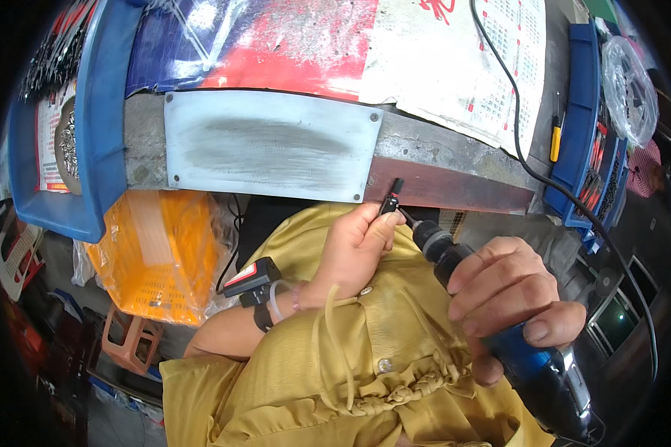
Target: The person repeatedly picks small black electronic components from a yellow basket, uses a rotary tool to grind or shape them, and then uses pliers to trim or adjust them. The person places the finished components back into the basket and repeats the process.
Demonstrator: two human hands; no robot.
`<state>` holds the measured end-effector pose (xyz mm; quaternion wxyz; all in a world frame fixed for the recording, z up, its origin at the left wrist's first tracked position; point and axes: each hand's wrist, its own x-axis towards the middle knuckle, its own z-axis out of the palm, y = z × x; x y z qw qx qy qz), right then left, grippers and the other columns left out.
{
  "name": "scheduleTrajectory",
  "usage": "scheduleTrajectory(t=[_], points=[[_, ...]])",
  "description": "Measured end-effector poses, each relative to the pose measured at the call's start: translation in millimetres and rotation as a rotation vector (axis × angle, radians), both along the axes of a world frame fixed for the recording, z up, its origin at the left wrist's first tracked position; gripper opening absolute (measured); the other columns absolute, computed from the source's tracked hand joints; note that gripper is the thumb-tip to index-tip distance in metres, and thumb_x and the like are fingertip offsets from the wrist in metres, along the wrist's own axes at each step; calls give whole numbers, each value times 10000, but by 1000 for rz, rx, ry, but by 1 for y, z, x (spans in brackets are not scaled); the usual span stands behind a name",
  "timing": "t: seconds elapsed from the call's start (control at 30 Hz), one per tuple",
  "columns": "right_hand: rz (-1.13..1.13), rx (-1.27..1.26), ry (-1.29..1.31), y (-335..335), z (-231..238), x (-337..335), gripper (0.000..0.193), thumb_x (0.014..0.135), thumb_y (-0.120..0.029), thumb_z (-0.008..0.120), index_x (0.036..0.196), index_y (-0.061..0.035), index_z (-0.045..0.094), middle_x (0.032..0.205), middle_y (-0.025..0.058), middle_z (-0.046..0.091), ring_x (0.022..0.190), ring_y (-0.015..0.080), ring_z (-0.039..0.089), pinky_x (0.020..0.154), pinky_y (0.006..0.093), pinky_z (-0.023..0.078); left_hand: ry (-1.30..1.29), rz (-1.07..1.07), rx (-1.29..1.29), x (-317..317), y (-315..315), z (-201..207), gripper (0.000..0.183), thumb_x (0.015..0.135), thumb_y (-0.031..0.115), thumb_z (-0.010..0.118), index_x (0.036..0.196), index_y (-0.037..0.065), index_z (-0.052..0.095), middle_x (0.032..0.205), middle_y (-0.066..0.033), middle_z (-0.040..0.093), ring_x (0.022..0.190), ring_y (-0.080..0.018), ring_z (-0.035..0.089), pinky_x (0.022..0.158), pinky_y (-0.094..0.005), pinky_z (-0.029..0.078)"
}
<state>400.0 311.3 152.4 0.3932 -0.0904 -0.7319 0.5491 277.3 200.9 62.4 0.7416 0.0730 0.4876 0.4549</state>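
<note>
The left hand (353, 249) pinches a small black part (390, 202) between its fingers (376, 223), just below the counter (455, 175) edge. The right hand (511, 298) is wrapped tight around a blue power screwdriver (533, 357), whose long axis runs up and to the left, so its bit (406, 217) points straight at the part. Tip and part look to be touching, though the view is too small to be sure. The left fingers sit nearest the joint.
</note>
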Motion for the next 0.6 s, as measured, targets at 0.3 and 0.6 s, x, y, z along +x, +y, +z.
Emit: scheduleTrajectory(t=[0.3,0.6], points=[[3,-15,15,0,-6,-1,533,857,-266,763,1204,-96,394,810,53,646,636,188,653,552,303,541,-30,-22,-39,-2,0,2,161,1000,151,561,981,12,640,688,65,497,606,-16,401,533,-186,342],[-38,-132,155,-3,-9,-12,391,748,-91,825,927,-30,483,695,135,627,541,251,613,455,341,505,3,-40,-7,-3,0,0,168,1000,158,563,978,11,640,688,64,495,613,-19,402,542,-192,349]])
